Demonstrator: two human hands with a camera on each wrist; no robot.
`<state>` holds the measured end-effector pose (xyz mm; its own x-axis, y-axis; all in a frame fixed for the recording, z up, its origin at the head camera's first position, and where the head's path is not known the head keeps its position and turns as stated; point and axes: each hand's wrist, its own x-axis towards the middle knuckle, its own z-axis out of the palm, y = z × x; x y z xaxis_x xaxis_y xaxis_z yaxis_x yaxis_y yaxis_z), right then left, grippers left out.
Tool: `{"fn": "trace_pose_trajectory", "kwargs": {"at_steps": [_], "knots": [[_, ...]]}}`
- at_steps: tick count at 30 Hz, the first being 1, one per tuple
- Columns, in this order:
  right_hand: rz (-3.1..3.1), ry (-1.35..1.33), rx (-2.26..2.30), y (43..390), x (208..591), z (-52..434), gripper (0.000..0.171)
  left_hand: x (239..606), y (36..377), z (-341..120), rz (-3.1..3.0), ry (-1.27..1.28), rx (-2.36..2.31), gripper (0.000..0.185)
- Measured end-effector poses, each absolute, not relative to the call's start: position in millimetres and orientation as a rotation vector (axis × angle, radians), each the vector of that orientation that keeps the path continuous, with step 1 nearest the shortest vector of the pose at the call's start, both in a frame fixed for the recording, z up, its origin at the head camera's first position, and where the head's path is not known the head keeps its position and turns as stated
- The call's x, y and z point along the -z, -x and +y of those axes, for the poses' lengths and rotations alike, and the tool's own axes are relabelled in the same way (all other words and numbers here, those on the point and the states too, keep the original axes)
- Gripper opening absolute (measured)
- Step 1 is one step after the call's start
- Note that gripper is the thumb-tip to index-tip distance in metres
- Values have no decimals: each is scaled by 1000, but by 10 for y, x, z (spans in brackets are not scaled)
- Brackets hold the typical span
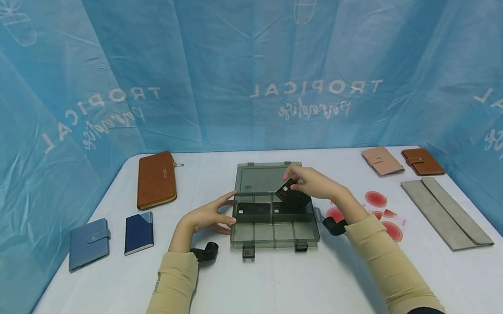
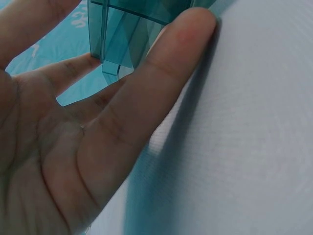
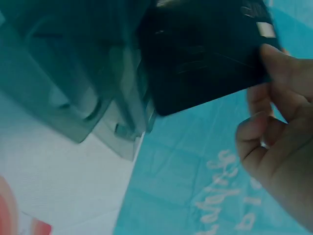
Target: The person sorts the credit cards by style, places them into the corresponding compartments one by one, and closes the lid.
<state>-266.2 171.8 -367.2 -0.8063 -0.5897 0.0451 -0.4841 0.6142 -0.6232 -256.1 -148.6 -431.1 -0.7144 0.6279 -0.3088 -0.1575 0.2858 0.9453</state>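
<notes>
A translucent grey-green plastic organizer box (image 1: 262, 235) lies on the table, its lid (image 1: 262, 176) folded back. Black cards with pale chips, such as this black card (image 1: 253, 209), lie in its middle compartments. My left hand (image 1: 205, 217) touches the box's left side; in the left wrist view its fingers (image 2: 146, 83) are nearly straight and spread against the wall. Over the box's right part, my right hand (image 1: 308, 182) pinches another black card (image 3: 205, 54) by its edge, between thumb and fingers. This card is tilted above the compartments.
To the left lie a brown zip wallet (image 1: 156, 179), a blue wallet (image 1: 89, 244) and a navy notebook (image 1: 139, 233). On the right are a pink wallet (image 1: 383, 161), a brown wallet (image 1: 423, 161), a grey folder (image 1: 446, 213) and red round-patterned pieces (image 1: 392, 231).
</notes>
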Motion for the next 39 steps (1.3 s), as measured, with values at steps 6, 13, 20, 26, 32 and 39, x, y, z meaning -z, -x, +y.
{"fn": "trace_pose_trajectory", "kwargs": {"at_steps": [6, 13, 20, 26, 32, 39], "knots": [[2653, 1124, 626, 2692, 3708, 1556, 21, 4286, 2554, -1484, 1886, -426, -1501, 88], [2670, 1135, 449, 2648, 3755, 1466, 28, 4283, 2553, -1473, 1884, -423, -1496, 88], [2739, 1061, 321, 2577, 3782, 1444, 30, 4279, 2563, -1478, 1893, -429, -1490, 86], [2835, 1077, 132, 2528, 3804, 1433, 34, 4292, 2563, -1483, 1885, -434, -1486, 86], [2771, 1004, 223, 2517, 3790, 1468, 40, 4314, 2564, -1492, 1889, -438, -1479, 86], [2630, 941, 547, 2500, 3754, 1648, 38, 4324, 2577, -1487, 1885, -435, -1486, 86]]}}
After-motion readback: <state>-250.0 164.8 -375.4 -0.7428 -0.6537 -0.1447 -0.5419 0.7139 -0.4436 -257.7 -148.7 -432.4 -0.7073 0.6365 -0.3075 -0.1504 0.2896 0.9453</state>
